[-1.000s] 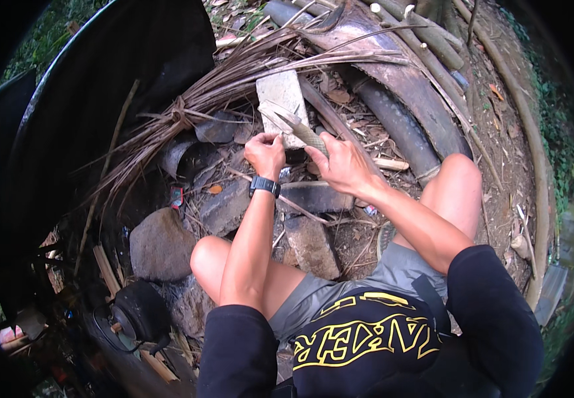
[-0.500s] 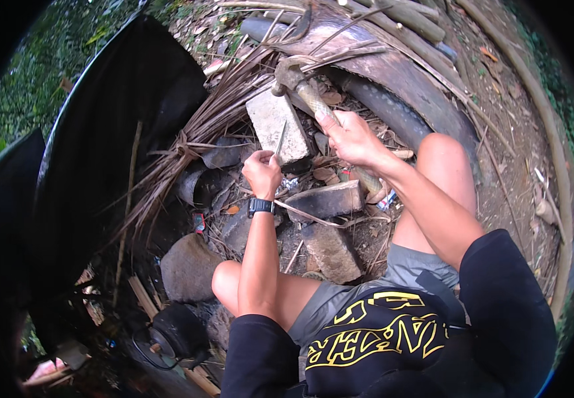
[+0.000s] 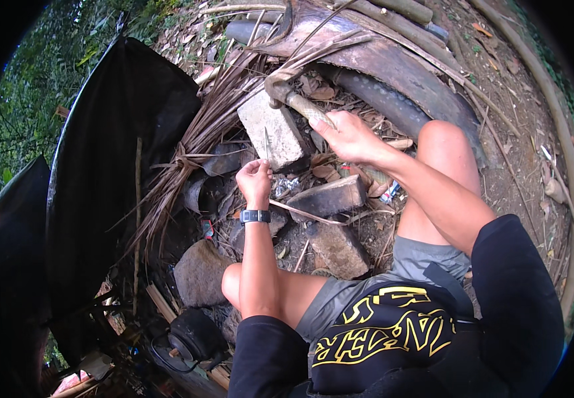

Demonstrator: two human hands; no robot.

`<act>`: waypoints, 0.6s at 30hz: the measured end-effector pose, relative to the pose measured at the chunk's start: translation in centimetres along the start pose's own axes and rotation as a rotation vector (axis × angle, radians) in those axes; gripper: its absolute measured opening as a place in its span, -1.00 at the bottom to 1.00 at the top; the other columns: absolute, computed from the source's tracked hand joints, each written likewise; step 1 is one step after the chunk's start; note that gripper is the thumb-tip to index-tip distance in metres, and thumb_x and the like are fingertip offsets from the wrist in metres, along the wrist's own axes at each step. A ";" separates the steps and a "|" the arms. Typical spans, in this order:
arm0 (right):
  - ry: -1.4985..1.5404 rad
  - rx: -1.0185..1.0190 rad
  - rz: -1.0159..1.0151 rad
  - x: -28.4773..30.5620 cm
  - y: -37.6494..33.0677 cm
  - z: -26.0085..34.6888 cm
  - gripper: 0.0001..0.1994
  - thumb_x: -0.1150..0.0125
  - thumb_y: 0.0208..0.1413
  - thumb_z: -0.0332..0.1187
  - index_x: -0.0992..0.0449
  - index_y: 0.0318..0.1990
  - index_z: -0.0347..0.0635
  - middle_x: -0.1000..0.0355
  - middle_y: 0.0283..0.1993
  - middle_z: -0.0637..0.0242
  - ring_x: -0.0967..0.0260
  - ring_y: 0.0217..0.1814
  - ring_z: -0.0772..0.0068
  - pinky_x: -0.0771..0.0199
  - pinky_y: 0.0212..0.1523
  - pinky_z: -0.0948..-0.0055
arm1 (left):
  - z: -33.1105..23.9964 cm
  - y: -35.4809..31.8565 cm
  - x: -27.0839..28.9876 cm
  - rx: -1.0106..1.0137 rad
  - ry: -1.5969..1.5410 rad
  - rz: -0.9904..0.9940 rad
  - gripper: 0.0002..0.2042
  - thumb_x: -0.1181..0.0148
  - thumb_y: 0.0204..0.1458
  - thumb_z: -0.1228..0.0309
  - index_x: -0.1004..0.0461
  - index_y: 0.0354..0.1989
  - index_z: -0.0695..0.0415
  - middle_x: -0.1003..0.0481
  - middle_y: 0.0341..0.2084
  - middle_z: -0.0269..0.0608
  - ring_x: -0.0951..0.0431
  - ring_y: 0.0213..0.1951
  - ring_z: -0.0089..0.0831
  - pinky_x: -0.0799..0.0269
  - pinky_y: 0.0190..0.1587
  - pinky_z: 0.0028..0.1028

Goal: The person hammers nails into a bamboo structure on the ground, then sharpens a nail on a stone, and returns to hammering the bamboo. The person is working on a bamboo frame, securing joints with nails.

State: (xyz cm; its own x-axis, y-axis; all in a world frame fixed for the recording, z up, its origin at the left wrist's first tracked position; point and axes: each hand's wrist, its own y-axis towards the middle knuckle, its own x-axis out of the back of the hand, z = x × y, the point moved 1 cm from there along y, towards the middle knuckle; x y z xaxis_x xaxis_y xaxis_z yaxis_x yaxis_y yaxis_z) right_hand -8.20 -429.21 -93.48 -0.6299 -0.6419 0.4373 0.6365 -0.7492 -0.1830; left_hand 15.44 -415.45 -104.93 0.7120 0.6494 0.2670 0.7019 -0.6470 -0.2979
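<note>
Gripped in my right hand (image 3: 353,136) is a hammer (image 3: 308,108) with a pale, worn handle. Its head hangs over the far end of a pale rectangular block (image 3: 282,132), close to the surface; I cannot tell whether it touches. My left hand (image 3: 254,182), a watch on its wrist, pinches the near end of a thin grey metal rod (image 3: 266,140) at the block's near edge. The rod points away from me across the top of the block. Its exact kind is too small to make out.
Dry palm fronds (image 3: 214,123) lie left of the block. Nearer me are a dark-sided brick (image 3: 328,196), another brick (image 3: 337,250) and a rounded stone (image 3: 201,273). A black kettle (image 3: 197,335) stands lower left beside a black sheet (image 3: 95,179). Logs (image 3: 403,30) lie behind.
The hammer head has come down a little toward the block. My left hand and the rod have shifted slightly nearer me. The whole view has tilted a little.
</note>
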 end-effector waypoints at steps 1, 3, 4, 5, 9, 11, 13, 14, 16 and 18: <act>0.014 -0.011 0.043 -0.3 -0.1 0.0 -0.51 0.04 0.26 0.02 -0.52 -0.29 -0.33 -0.48 -0.46 -0.05 -0.50 -0.32 -0.05 -0.40 -0.27 0.08 | 0.0 0.2 -0.3 -0.038 0.065 -0.014 -0.88 -0.20 0.09 0.54 -0.51 -0.26 0.36 -0.54 -0.52 -0.23 -0.45 -0.59 -0.62 -0.37 -0.54 -0.65; 0.020 -0.013 0.058 -1.1 0.0 -0.2 -0.51 0.04 0.26 0.01 -0.51 -0.29 -0.34 -0.48 -0.44 -0.06 -0.49 -0.31 -0.05 -0.40 -0.25 0.08 | 0.1 0.3 -0.6 -0.072 0.096 -0.028 -0.86 -0.21 0.07 0.55 -0.51 -0.24 0.39 -0.56 -0.49 -0.21 -0.45 -0.58 -0.63 -0.36 -0.54 -0.66; 0.020 -0.018 0.065 -1.4 -0.1 -0.3 -0.51 0.04 0.25 0.01 -0.51 -0.29 -0.34 -0.48 -0.43 -0.07 -0.49 -0.30 -0.05 -0.39 -0.25 0.08 | -0.2 0.2 -0.8 -0.075 0.088 0.009 -0.86 -0.21 0.07 0.56 -0.51 -0.23 0.38 -0.56 -0.49 -0.21 -0.45 -0.58 -0.63 -0.36 -0.54 -0.66; 0.022 -0.004 0.051 -1.5 -0.3 0.0 -0.52 0.03 0.25 0.00 -0.50 -0.28 -0.35 -0.48 -0.40 -0.09 -0.49 -0.27 -0.05 -0.39 -0.23 0.09 | -0.6 0.1 -0.9 -0.078 0.079 0.047 -0.85 -0.21 0.07 0.56 -0.51 -0.22 0.37 -0.56 -0.49 -0.20 -0.45 -0.58 -0.63 -0.36 -0.53 -0.66; 0.014 0.036 0.038 -1.7 0.0 -0.9 -0.46 0.08 0.29 0.10 -0.43 -0.34 -0.32 -0.29 -0.66 0.24 -0.28 -0.56 0.40 -0.31 -0.47 0.26 | -2.7 -0.6 -1.4 -0.218 0.204 0.166 -0.83 -0.17 0.04 0.58 -0.54 -0.17 0.27 -0.53 -0.57 -0.29 -0.43 -0.59 -0.67 -0.33 -0.51 -0.64; 0.026 0.058 0.005 -2.1 0.1 -0.6 -0.46 0.08 0.29 0.10 -0.42 -0.37 -0.32 -0.29 -0.66 0.27 -0.26 -0.56 0.44 -0.30 -0.49 0.28 | -2.9 -0.4 -1.2 -0.297 0.323 0.189 -0.83 -0.17 0.03 0.58 -0.57 -0.20 0.25 -0.52 -0.61 -0.32 -0.43 -0.59 -0.67 -0.34 -0.50 -0.62; 0.041 0.007 0.031 -1.6 0.1 -0.1 -0.49 0.05 0.27 0.04 -0.47 -0.33 -0.35 -0.39 -0.58 0.10 -0.39 -0.49 0.22 -0.35 -0.40 0.18 | -3.2 -0.3 -1.5 -0.374 0.428 0.175 -0.86 -0.17 0.01 0.56 -0.60 -0.26 0.25 -0.51 -0.64 -0.33 -0.44 -0.59 -0.67 -0.36 -0.48 -0.60; 0.048 -0.020 0.043 -1.4 0.1 0.1 -0.51 0.04 0.27 0.01 -0.49 -0.32 -0.36 -0.44 -0.54 0.02 -0.45 -0.45 0.11 -0.38 -0.35 0.13 | -3.4 -0.5 -1.8 -0.413 0.481 0.170 -0.86 -0.17 0.01 0.55 -0.62 -0.29 0.25 -0.51 -0.65 -0.33 -0.44 -0.58 -0.67 -0.37 -0.47 -0.58; 0.067 -0.038 0.039 -1.4 0.3 -0.3 -0.50 0.05 0.28 0.01 -0.48 -0.34 -0.35 -0.42 -0.57 0.06 -0.43 -0.48 0.17 -0.38 -0.38 0.14 | -3.8 -0.7 -2.0 -0.592 0.540 0.181 -0.83 -0.18 -0.07 0.57 -0.62 -0.30 0.24 -0.52 -0.63 -0.23 -0.50 -0.56 -0.55 -0.44 -0.40 -0.53; 0.073 -0.070 0.049 -1.4 0.3 -0.4 -0.50 0.06 0.28 0.02 -0.48 -0.35 -0.34 -0.40 -0.59 0.10 -0.42 -0.50 0.22 -0.37 -0.39 0.15 | -4.3 -0.5 -1.9 -0.724 0.620 0.211 -0.81 -0.17 -0.11 0.58 -0.62 -0.30 0.24 -0.53 -0.62 -0.19 -0.53 -0.54 -0.47 -0.47 -0.37 -0.51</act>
State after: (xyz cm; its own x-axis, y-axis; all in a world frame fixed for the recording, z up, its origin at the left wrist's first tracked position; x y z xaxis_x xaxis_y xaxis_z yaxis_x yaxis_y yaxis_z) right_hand -7.32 -428.60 -94.46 -0.6313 -0.6862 0.3613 0.6360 -0.7247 -0.2650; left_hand 13.81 -418.10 -101.39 0.5639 0.3007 0.7692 0.2543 -0.9493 0.1847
